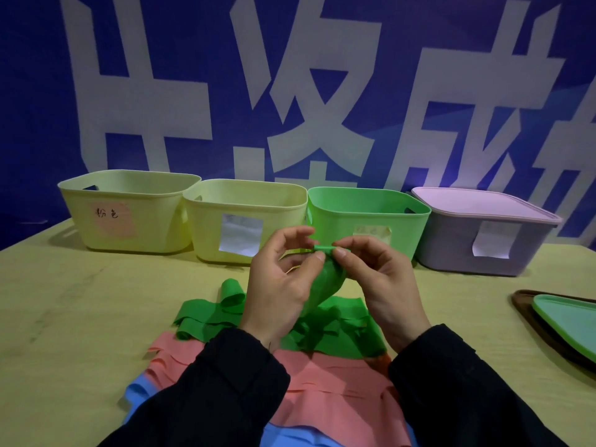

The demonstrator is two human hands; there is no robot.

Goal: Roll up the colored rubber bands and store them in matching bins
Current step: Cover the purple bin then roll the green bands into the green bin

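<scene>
Head view, looking down over both forearms. Both my hands are raised above the table [80,285], working one green band [324,282]. Right hand [374,279] pinches the top end between thumb and forefinger, where a small tight roll [322,247] has formed. Left hand [283,279] has its thumb against the band just below the roll, fingers curled behind it, so I judge it is steadying the strip while the right turns the roll. Neither hand is slack; both are closed on this same band.

I hold it up off the table so the loose tail hangs straight down and feeds into the roll without snagging. The tail drops toward the green pile [225,314] just below my hands.

Stock lies sorted by colour, nearest to me: blue bands [138,395] at the bottom, pink bands [322,382] over them, green farthest out. Looks deliberate, one colour at a time.

Four bins stand in a row at the far edge. Green bin [367,204] sits directly behind my hands, open-topped, a short reach for the drop. Left of it, two pale yellow bins: one [129,204] with a pink handwritten label, one [248,204] with a white label. Grey bin [483,240] at right is lidded, so not ready to receive.

Rolling has barely begun; most of the strip is unwound. At far right, a green lid [567,321] rests on a dark tray [529,314].
</scene>
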